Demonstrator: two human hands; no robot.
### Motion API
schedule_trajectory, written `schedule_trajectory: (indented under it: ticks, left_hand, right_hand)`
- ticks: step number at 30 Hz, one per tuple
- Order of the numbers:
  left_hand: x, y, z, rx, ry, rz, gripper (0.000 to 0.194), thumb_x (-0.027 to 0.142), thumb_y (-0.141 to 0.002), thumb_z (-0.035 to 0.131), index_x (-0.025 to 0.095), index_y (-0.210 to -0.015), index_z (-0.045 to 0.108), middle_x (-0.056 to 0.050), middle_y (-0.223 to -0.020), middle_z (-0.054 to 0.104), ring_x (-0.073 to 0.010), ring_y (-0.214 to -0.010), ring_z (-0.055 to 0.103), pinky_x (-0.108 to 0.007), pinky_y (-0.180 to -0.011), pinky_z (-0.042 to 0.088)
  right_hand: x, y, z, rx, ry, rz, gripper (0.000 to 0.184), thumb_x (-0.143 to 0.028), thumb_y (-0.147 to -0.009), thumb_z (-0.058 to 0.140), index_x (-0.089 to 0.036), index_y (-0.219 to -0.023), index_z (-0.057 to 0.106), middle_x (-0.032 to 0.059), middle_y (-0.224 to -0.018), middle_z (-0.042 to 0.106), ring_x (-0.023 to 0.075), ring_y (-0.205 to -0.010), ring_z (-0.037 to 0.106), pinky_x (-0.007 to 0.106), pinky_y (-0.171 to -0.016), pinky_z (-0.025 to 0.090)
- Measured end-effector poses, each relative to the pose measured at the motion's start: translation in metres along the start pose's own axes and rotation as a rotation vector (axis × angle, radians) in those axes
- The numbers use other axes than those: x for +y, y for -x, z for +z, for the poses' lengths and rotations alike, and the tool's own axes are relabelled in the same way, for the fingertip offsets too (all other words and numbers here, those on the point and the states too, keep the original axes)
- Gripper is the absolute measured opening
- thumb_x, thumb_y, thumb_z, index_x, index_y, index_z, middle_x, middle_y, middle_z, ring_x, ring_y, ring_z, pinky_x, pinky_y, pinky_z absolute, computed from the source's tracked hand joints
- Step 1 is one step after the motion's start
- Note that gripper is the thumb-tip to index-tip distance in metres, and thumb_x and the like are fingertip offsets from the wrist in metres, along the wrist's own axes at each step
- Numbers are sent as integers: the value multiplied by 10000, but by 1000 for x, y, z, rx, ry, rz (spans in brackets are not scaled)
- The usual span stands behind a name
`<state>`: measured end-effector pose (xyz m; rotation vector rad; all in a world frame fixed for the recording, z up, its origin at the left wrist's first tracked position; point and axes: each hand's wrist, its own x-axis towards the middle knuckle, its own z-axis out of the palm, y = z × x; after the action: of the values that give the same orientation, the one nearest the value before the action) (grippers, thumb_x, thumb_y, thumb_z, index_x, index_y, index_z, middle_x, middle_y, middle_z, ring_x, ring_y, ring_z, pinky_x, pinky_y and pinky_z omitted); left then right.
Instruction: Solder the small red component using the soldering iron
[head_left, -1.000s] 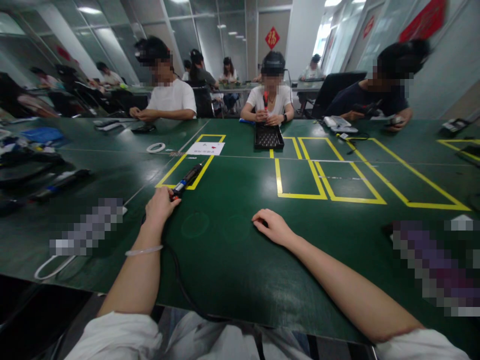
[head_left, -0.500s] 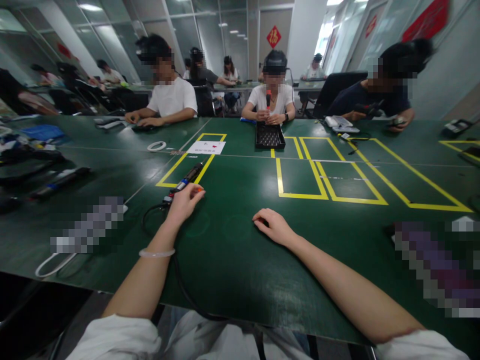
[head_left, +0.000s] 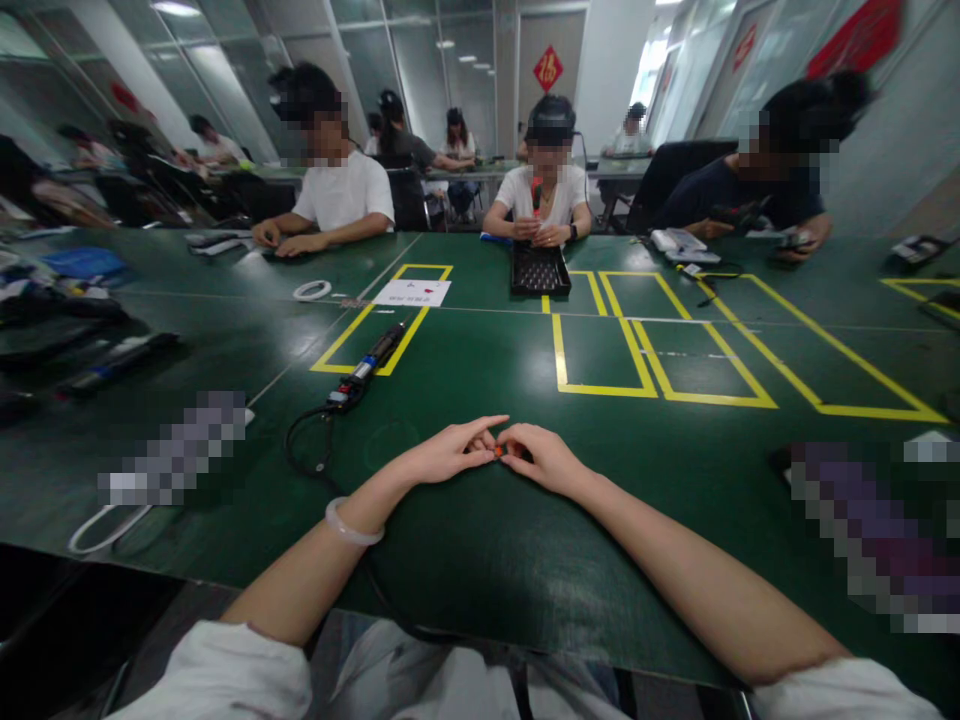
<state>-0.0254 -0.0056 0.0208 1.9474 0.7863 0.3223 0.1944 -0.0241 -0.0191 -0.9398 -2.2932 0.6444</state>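
Note:
Over the near middle of the green table my left hand (head_left: 450, 452) and my right hand (head_left: 546, 460) meet at the fingertips. A small orange piece (head_left: 499, 452) shows between them, too small to name more exactly. My left thumb and fingers close on it from the left, while the curled right thumb and fingers touch it from the other side. To the left of the hands lies a black, blue and silver electric screwdriver (head_left: 366, 365), its tip inside a yellow taped frame and its black cable curling toward me.
Yellow tape outlines (head_left: 607, 390) mark the table (head_left: 480, 560) to the right. A white paper sign (head_left: 412, 292) lies beyond the screwdriver. Across the table, a co-worker holds a red-and-black tool over a black tray (head_left: 540, 285). Blurred objects lie at both sides.
My left hand has moved right and toward me, away from beside the electric screwdriver, bringing the small orange piece to my right hand. The right hand stays almost in place.

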Motion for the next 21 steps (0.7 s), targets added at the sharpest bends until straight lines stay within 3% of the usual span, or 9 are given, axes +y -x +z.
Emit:
schedule_trajectory:
  ticks: [7,13,17,21]
  left_hand:
    - [0,0,1,-12,-3,8,621,335,-894,538,213,-1461,316,-49,-989,619,-144,-877,572,-291,-807,451]
    - [-6,-2,5,43,83,29,696,283,-829,615,225,-1454,313,-58,-1034,607,-128,-849,590,-289,-783,487]
    - [-6,-4,7,83,37,35,609,262,-839,591,210,-1406,374,-49,-989,615,-132,-861,603,-267,-759,491]
    - [-3,-3,7,126,-9,32,417,267,-831,600,186,-1226,497,-47,-974,629,-138,-869,609,-256,-747,493]
  right_hand:
    - [-5,-1,0,-17,15,-53,107,-186,-849,617,-198,-944,569,4,-811,598,143,-746,543,245,-693,399]
    - [-1,0,3,18,35,17,100,-196,-839,630,-191,-898,549,0,-796,589,138,-717,537,243,-671,388]
    - [-1,0,3,24,50,17,127,-228,-827,654,-192,-863,538,-3,-780,583,140,-715,528,243,-664,379]
    - [-2,0,1,28,43,21,119,-233,-832,647,-193,-870,541,-8,-763,579,137,-703,526,244,-660,376]
